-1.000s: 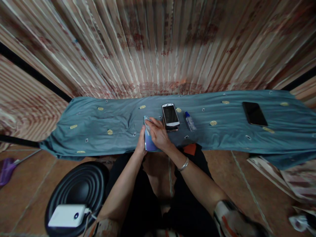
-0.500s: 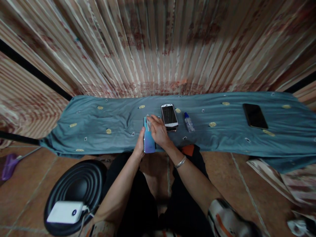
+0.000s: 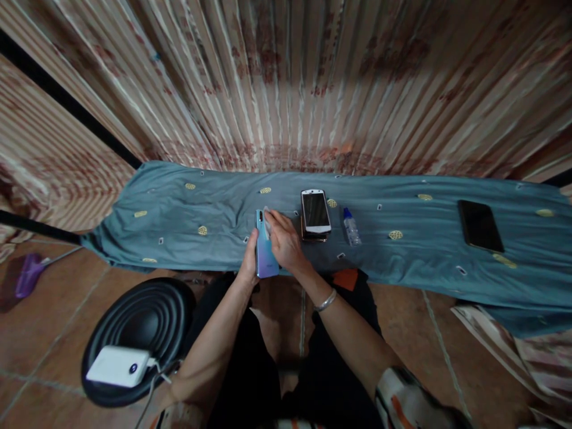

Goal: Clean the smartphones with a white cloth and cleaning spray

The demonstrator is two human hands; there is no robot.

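My left hand (image 3: 249, 257) grips the left edge of a blue-violet phone (image 3: 263, 262) that lies back up at the near edge of the teal cloth (image 3: 187, 220). My right hand (image 3: 282, 241) presses a small pale wipe (image 3: 267, 219) onto the phone's upper end. A bangle sits on my right wrist. Just right of my hands, a white phone (image 3: 315, 210) is stacked on a darker phone. A small clear bottle (image 3: 351, 226) with a blue cap lies beside the stack.
A black phone (image 3: 479, 225) lies far right on the cloth. On the tiled floor at lower left a black round stool (image 3: 147, 325) carries a white power bank (image 3: 117, 366) with a cable. A purple tool (image 3: 27, 275) lies at far left. Striped curtains hang behind.
My right hand with the wipe has slid up the phone's back toward its far end. The view has shifted slightly; the left hand keeps its grip.
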